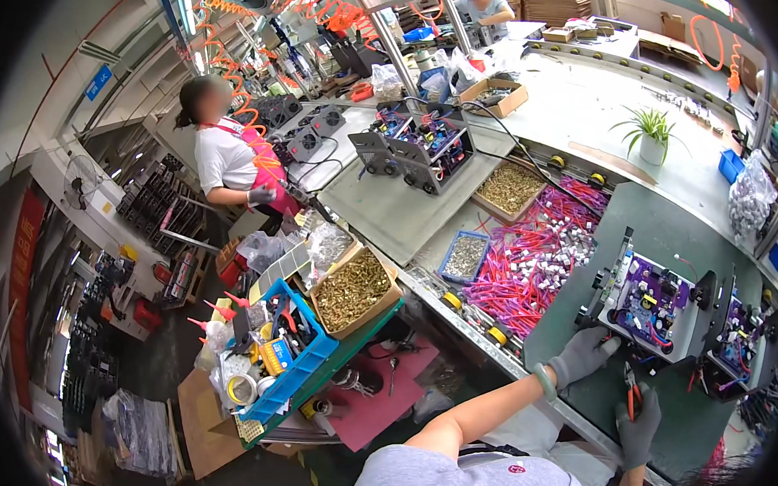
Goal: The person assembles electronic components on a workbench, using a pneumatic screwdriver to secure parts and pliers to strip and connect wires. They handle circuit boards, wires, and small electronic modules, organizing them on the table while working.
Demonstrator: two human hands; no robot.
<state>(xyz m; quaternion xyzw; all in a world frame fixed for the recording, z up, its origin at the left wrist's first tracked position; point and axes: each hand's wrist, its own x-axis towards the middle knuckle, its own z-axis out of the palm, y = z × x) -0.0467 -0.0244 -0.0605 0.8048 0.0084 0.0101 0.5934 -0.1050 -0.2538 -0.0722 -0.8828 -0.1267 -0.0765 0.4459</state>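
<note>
My left hand (583,357), in a grey glove, is at the near left corner of an open metal chassis (687,339) with a purple circuit board (655,293). Its fingertips are drawn together there, and what they hold, if anything, is too small to make out. Closed around a pair of pliers (633,395) with orange-red handles is my gloved right hand (639,431). The pliers' jaws point up, just short of the chassis. To the right stands a second chassis (738,346) with a similar board. Both units are on a dark green board (586,400).
Left of the units lies a heap of red and purple wires (537,261) with white connectors. Small metal parts fill a blue tray (464,256) and boxes (354,290). A blue crate (294,365) holds tools. Assembled units (418,143) stand farther back. A co-worker (237,154) stands at left.
</note>
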